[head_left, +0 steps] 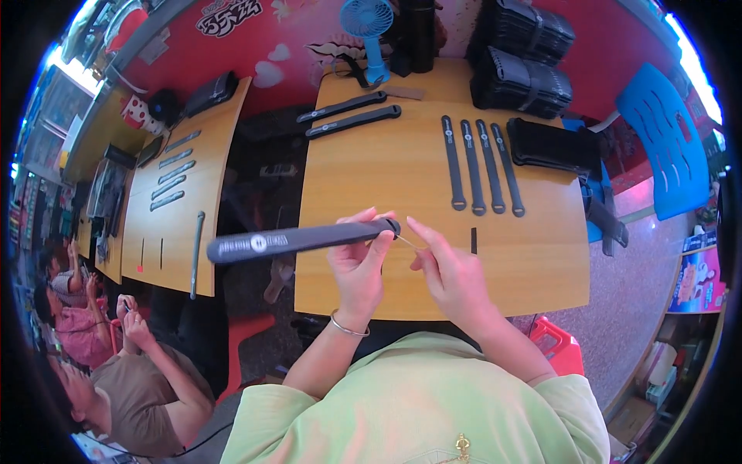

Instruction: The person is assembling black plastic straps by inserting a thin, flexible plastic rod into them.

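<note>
Pale green shirt [417,402] closest, left hand [360,272] pinching a black strap [309,238] sideways, right hand [457,280] angled in, gripping a thin strand [406,241]

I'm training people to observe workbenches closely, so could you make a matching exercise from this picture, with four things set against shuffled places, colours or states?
Things
1. Fan
2. Bracelet
3. Row of four straps
4. Raised strap

Places, colours or states
A. Held in the left hand
B. Blue, at the far side of the table
C. Silver-coloured, around a wrist
D. Lying side by side on the tabletop, right of its middle

Pairs: 1-B; 2-C; 3-D; 4-A
</note>
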The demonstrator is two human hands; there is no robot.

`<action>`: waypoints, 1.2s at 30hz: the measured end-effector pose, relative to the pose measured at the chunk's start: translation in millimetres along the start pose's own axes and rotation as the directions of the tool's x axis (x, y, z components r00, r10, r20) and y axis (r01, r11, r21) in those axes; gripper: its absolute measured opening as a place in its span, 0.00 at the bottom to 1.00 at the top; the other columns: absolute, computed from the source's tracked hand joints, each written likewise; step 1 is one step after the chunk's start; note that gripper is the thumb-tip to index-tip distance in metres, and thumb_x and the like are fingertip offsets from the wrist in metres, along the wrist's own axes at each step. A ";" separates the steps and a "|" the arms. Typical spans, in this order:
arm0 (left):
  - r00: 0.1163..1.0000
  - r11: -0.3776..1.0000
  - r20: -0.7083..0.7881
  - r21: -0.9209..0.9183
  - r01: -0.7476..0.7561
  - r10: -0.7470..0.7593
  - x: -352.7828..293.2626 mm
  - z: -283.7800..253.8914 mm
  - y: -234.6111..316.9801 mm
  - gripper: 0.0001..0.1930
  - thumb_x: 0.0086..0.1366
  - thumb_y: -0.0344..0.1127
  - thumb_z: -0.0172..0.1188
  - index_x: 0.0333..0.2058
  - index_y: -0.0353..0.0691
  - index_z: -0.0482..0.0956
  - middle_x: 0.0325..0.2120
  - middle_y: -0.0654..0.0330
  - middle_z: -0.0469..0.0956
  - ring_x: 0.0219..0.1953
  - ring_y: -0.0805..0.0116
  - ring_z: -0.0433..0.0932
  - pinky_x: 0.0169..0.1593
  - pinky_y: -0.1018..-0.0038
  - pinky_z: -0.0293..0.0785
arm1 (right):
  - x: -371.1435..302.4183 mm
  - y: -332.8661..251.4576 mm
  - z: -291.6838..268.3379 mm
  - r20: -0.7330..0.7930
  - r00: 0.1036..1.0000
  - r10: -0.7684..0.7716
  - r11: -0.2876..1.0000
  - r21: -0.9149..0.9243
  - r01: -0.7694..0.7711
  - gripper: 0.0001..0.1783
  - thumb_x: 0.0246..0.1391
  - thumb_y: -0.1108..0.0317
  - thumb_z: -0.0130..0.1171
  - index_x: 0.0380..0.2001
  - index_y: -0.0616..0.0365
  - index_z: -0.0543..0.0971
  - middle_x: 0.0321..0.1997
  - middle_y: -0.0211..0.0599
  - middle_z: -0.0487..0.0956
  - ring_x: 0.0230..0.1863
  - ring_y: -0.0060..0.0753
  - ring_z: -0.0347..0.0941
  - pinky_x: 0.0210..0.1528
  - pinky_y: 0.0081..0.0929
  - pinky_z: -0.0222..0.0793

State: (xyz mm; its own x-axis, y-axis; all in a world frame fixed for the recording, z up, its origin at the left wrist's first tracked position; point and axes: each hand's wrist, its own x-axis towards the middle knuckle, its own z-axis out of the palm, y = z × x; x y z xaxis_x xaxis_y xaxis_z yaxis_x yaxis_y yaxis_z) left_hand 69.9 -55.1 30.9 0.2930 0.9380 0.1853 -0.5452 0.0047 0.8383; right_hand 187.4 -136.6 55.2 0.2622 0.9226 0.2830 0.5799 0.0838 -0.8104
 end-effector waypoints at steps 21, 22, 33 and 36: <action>0.983 0.965 0.103 0.201 -0.168 0.150 8.2 -0.7 6.4 0.13 0.59 0.22 0.58 0.42 0.36 0.71 0.39 0.57 0.73 0.40 0.70 0.75 0.45 0.77 0.72 | 21.1 -8.2 17.2 0.283 0.909 0.307 0.467 0.787 -0.403 0.20 0.60 0.75 0.44 0.55 0.54 0.63 0.20 0.28 0.73 0.21 0.11 0.63 0.24 0.13 0.57; 0.979 0.941 0.123 0.278 -0.194 0.165 7.2 -1.9 4.6 0.13 0.59 0.22 0.58 0.43 0.36 0.70 0.39 0.56 0.73 0.40 0.71 0.75 0.44 0.77 0.71 | 24.2 -7.7 14.3 0.324 0.888 0.326 0.343 0.835 -0.430 0.18 0.60 0.75 0.45 0.54 0.56 0.64 0.21 0.29 0.74 0.21 0.13 0.65 0.24 0.13 0.58; 0.998 0.988 -0.004 0.146 -0.056 0.057 14.5 -0.5 -2.1 0.13 0.60 0.23 0.56 0.43 0.34 0.65 0.42 0.50 0.74 0.43 0.68 0.76 0.47 0.73 0.74 | 21.8 8.1 40.3 -0.260 0.959 -0.113 0.960 0.222 0.173 0.17 0.52 0.80 0.53 0.46 0.57 0.70 0.27 0.40 0.79 0.26 0.38 0.77 0.26 0.27 0.70; 1.000 0.972 -0.004 0.233 0.005 -0.004 13.7 -0.7 -3.9 0.10 0.59 0.21 0.55 0.39 0.33 0.66 0.43 0.48 0.74 0.45 0.65 0.75 0.48 0.71 0.75 | 23.8 8.6 39.0 -0.240 0.969 -0.062 0.971 0.210 0.114 0.17 0.51 0.79 0.55 0.46 0.57 0.71 0.29 0.43 0.79 0.27 0.42 0.77 0.27 0.29 0.71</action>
State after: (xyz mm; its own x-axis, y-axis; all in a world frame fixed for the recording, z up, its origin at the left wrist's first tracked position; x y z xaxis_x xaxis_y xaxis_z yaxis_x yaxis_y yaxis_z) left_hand 75.5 -42.0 29.8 0.2922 0.9393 0.1797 -0.3455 -0.0715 0.9357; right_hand 168.5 -99.2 35.0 0.4027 0.7985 0.4475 0.4314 0.2656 -0.8622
